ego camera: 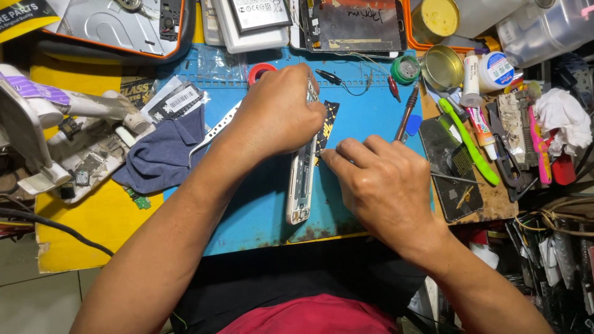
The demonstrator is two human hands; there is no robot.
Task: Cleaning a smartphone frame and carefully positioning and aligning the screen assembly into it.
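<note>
Right hand is pinching a small tool against the phone frame, prying; left hand is gripping it edge-up, needing steady pressure

A slim phone stands on its long edge on the blue mat, its silver side frame turned up, one end near the mat's front edge and the other hidden under the left hand. Just beside its upper part, a small black part with yellow print lies flat on the mat, touching the right hand's fingers.
</note>
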